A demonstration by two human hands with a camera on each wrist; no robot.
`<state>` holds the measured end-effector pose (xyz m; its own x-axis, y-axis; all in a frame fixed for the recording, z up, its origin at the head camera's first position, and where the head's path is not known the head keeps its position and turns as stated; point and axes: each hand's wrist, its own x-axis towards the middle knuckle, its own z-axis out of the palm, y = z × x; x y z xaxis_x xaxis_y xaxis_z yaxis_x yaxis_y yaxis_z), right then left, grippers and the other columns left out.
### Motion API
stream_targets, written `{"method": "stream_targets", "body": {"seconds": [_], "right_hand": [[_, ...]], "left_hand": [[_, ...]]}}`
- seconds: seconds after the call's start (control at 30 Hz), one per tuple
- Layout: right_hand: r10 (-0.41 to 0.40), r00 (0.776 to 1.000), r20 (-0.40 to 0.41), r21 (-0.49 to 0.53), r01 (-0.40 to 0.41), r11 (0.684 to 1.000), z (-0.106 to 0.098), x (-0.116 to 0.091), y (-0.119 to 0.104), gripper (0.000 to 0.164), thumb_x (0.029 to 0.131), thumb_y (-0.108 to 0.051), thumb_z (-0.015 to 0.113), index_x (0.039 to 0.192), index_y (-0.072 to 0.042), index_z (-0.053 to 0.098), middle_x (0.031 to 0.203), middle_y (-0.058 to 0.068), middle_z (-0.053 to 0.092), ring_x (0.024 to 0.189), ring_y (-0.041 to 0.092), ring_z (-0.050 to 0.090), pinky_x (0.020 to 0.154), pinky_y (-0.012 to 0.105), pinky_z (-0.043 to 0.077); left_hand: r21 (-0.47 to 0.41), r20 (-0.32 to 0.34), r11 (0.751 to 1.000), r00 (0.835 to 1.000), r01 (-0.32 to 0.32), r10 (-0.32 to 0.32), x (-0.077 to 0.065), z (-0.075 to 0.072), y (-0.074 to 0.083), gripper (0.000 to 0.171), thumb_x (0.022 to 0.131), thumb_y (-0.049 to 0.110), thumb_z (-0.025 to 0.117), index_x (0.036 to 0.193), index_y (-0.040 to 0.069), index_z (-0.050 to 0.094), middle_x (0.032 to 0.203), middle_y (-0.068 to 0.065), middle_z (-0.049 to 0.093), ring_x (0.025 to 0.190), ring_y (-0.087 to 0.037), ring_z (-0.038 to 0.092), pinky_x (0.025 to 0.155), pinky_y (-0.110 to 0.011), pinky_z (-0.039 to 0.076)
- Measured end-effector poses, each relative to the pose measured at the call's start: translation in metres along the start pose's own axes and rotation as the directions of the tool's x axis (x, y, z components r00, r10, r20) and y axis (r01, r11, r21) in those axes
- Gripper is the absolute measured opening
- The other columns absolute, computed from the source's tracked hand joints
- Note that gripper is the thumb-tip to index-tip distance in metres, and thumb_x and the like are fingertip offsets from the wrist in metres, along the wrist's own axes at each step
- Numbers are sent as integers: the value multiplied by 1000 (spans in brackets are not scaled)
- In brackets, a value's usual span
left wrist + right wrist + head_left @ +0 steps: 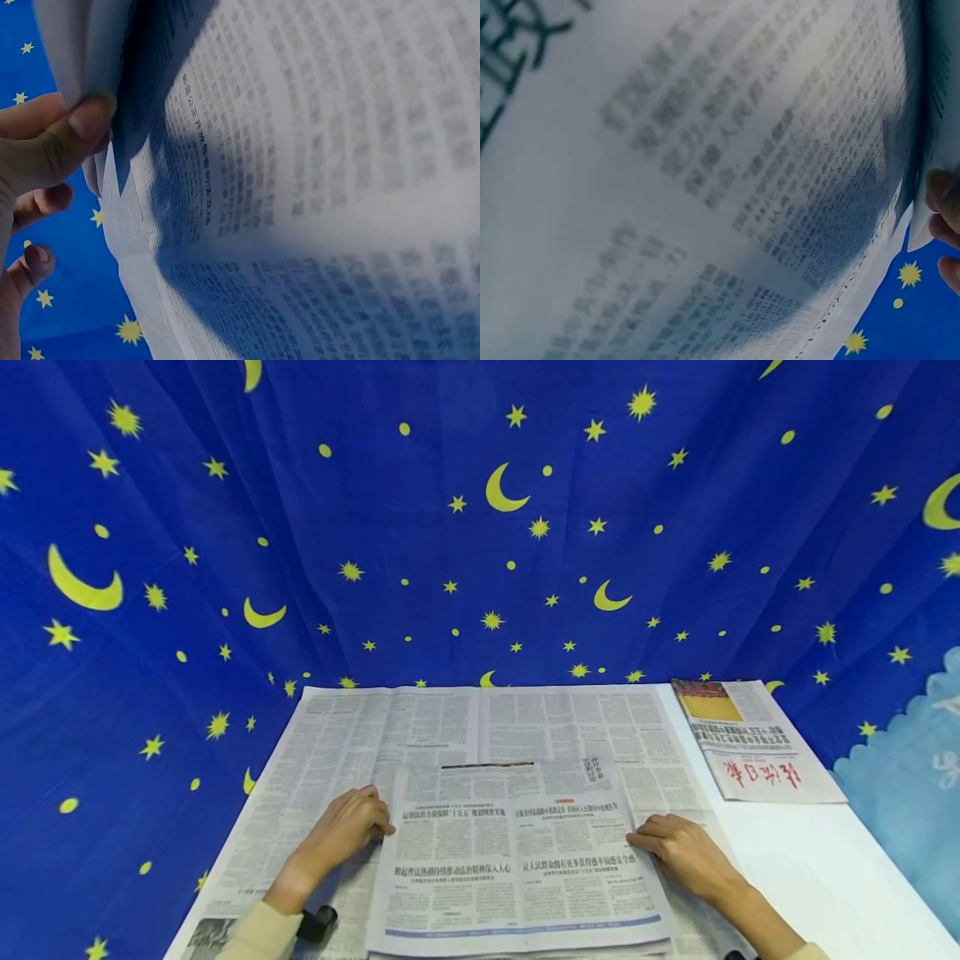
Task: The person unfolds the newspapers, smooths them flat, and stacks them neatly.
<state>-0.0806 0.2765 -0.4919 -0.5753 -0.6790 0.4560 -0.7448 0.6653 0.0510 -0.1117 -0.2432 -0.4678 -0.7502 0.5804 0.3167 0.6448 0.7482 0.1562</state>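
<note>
A folded newspaper (517, 868) lies over a larger spread of newspaper in the head view, its headlines facing me. My left hand (345, 827) pinches its left edge; in the left wrist view the thumb (91, 118) presses on the paper while two other fingers stay apart from it. On the opposite side, my right hand (682, 852) pinches the right edge. Fingertips (943, 187) of that hand show at the sheet's edge in the right wrist view. Printed columns fill most of both wrist views, close and blurred.
Beneath is the wide spread newspaper (300, 760), covering much of the white table (810, 877). At the back right lies another folded newspaper (757, 752) with red characters. A blue cloth (420, 527) with yellow moons and stars hangs behind and at both sides.
</note>
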Motion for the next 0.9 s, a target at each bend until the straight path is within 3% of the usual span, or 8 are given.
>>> {"method": "stream_targets", "body": {"seconds": [0.2, 0.4, 0.77, 0.9], "right_hand": [[-34, 999, 37, -33, 35, 999, -3, 1, -2, 32, 65, 2, 70, 94, -11, 77, 88, -4, 70, 85, 16, 66, 77, 35, 54], [-36, 999, 39, -38, 38, 999, -5, 2, -5, 36, 61, 2, 73, 95, -11, 77, 88, -2, 71, 84, 17, 64, 74, 35, 54], [95, 995, -2, 50, -95, 994, -4, 0, -7, 28, 67, -3, 79, 92, -13, 78, 86, -8, 71, 80, 8, 61, 70, 29, 52], [150, 988, -38, 88, -146, 985, -3, -2, -5, 30, 66, 1, 79, 93, -14, 79, 86, -9, 72, 78, 7, 62, 68, 23, 52]], "left_hand": [[-13, 20, 1000, 999, -29, 29, 1, -4, -1, 28, 64, -5, 84, 72, 21, 78, 72, 12, 69, 66, -4, 50, 64, -24, 48], [-21, 28, 998, 998, -59, 60, 4, -11, -2, 28, 63, -6, 82, 73, 19, 79, 72, 11, 69, 67, -6, 52, 63, -25, 48], [-177, 27, 983, 999, 41, -37, 3, -18, -6, 21, 73, 2, 81, 79, 22, 77, 80, 12, 68, 76, -9, 59, 67, -28, 51], [-220, 47, 974, 998, 52, -43, 4, -21, -8, 23, 73, 2, 80, 78, 24, 77, 80, 13, 68, 77, -8, 60, 73, -32, 54]]}}
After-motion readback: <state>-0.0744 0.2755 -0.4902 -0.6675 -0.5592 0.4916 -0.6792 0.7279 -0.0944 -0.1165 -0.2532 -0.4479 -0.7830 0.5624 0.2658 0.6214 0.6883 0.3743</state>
